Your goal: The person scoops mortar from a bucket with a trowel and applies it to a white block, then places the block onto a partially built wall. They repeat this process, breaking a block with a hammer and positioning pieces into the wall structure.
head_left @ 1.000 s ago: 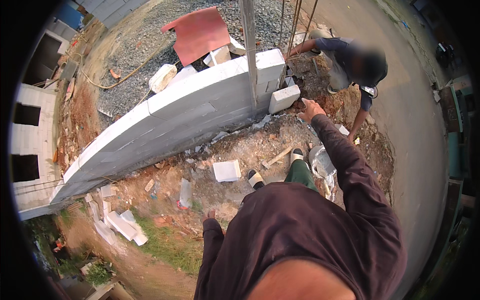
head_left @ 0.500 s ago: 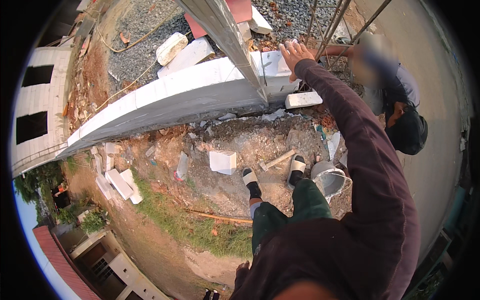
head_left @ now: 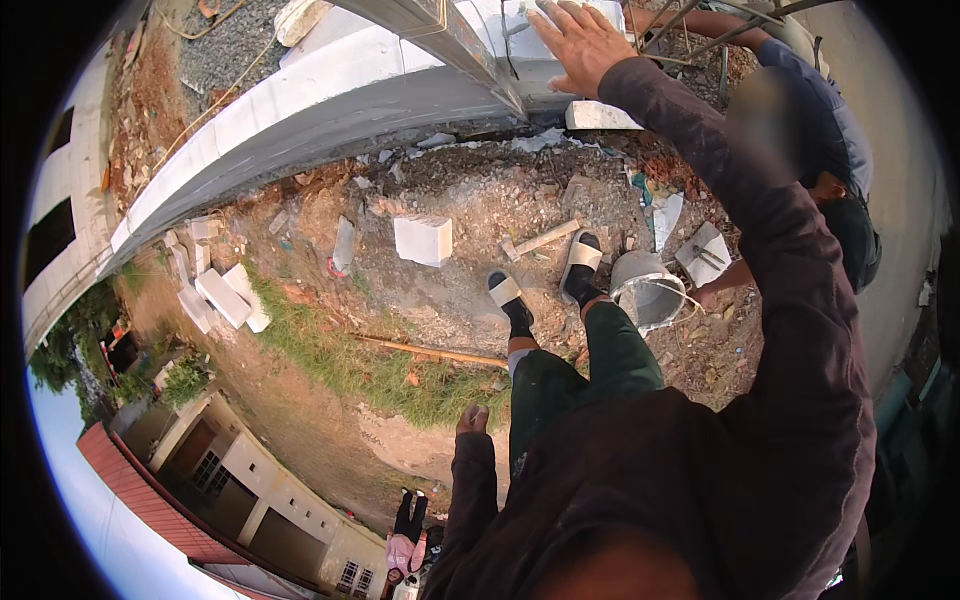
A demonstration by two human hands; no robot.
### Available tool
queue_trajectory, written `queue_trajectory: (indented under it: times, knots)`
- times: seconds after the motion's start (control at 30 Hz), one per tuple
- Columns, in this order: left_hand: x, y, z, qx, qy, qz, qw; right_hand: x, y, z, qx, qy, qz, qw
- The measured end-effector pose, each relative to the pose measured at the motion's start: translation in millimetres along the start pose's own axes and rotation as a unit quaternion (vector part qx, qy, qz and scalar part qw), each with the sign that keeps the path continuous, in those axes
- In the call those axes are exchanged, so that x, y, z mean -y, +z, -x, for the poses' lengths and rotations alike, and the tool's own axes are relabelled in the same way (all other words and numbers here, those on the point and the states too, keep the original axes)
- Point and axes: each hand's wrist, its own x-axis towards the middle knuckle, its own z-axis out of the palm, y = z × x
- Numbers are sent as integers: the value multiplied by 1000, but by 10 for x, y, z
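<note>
Wall of pale blocks, its long face toward the person, its right-hand end under the right hand. Right hand: palm down over the top of the wall's end, fingers spread, thumb set apart, nothing gripped; it appears to rest on the wall, though the contact itself is hidden. Left hand: low and well apart from the wall, fingers seemingly curled; whether they pinch anything, one cannot tell. Upright post: before the wall's near face, left of the right hand. Loose white block: by the foot of the wall's end. Steel bars: just beyond the wall's end, a co-worker's arm among them. Hammer: lying out from the wall on the person's side. Bucket: farther from the wall than the hammer. Step in hand, by judgement: steadying or feeling the wall's end with a flat hand. Next move, by judgement: calls for light, even pressure on the wall's top, fingers kept clear of the steel bars.
</note>
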Motion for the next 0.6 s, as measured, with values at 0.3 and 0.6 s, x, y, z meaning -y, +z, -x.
queue_trajectory:
  times: [0.3,0.6]
  knots:
    - [-166,16,-1309,15,59,-11,998,1998,3019,2800,486,168,-219,829]
    - [125,-349,-2679,-125,137,-118,976,2898,5388,3761,411,100,-128,897]
